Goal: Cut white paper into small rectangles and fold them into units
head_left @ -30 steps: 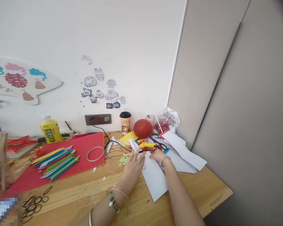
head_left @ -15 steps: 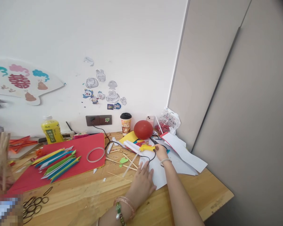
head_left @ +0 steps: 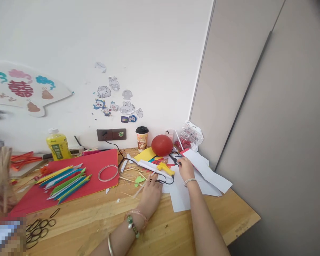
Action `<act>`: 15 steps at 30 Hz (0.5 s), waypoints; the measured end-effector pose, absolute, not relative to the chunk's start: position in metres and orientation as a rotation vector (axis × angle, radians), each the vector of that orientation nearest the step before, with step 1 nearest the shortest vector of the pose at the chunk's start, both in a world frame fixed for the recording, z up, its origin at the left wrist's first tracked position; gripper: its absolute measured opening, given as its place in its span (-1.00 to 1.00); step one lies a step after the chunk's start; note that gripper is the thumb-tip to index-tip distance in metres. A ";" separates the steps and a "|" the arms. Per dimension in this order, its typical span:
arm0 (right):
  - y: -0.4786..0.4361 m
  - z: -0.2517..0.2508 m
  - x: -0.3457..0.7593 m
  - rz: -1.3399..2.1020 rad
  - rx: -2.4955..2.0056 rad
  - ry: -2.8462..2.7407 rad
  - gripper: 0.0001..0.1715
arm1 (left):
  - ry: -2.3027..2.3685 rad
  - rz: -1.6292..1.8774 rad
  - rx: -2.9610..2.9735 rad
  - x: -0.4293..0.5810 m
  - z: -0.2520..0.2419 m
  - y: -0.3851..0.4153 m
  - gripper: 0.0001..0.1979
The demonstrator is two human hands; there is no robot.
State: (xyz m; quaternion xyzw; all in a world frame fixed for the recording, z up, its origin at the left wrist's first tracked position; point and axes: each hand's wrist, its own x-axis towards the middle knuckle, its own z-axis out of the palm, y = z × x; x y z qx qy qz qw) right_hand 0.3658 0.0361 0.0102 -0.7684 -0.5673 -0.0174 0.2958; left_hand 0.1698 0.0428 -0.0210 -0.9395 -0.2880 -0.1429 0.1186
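Observation:
My left hand (head_left: pixel 151 195) lies low over the table with its fingers stretched forward, touching or just above the black cord of the yellow glue gun (head_left: pixel 165 168). Beside those fingers lies a clear glue stick (head_left: pixel 139 190). The fingers of my right hand (head_left: pixel 186 169) are closed on a dark object that looks like black scissors (head_left: pixel 174 158); the hand partly hides it. White paper sheets (head_left: pixel 179 199) spread under and around the right hand. A red balloon (head_left: pixel 162 145) rests just behind the glue gun.
Red card (head_left: pixel 101 161) on the left carries folded coloured paper strips (head_left: pixel 69 188) and a roll of tape (head_left: pixel 108 173). Black rubber bands (head_left: pixel 38 227) lie in front. A yellow drink bottle (head_left: pixel 58 145) and a paper cup (head_left: pixel 142 139) stand near the wall. A grey cabinet (head_left: pixel 256 124) borders the right.
My right hand has let go of the yellow glue gun, which lies on the papers, and has closed on the dark object. My left hand has moved left off the paper towards the cord.

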 end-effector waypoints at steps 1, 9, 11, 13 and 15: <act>0.034 0.010 0.360 -0.003 -2.038 -1.578 -0.73 | -0.832 -0.423 -2.763 0.168 -0.020 0.047 -0.76; 0.017 -0.016 0.310 0.146 -1.942 -2.030 -0.36 | -0.714 -0.435 -2.857 0.159 -0.017 0.064 -0.76; 0.011 -0.017 0.315 0.140 -1.911 -2.092 -0.45 | -0.721 -0.434 -2.846 0.158 -0.019 0.066 -0.75; 0.005 -0.014 0.325 0.142 -1.878 -2.152 -0.45 | -0.761 -0.438 -2.819 0.157 -0.021 0.067 -0.74; 0.000 -0.011 0.336 0.144 -1.860 -2.193 -0.45 | -0.811 -0.443 -2.788 0.159 -0.023 0.068 -0.73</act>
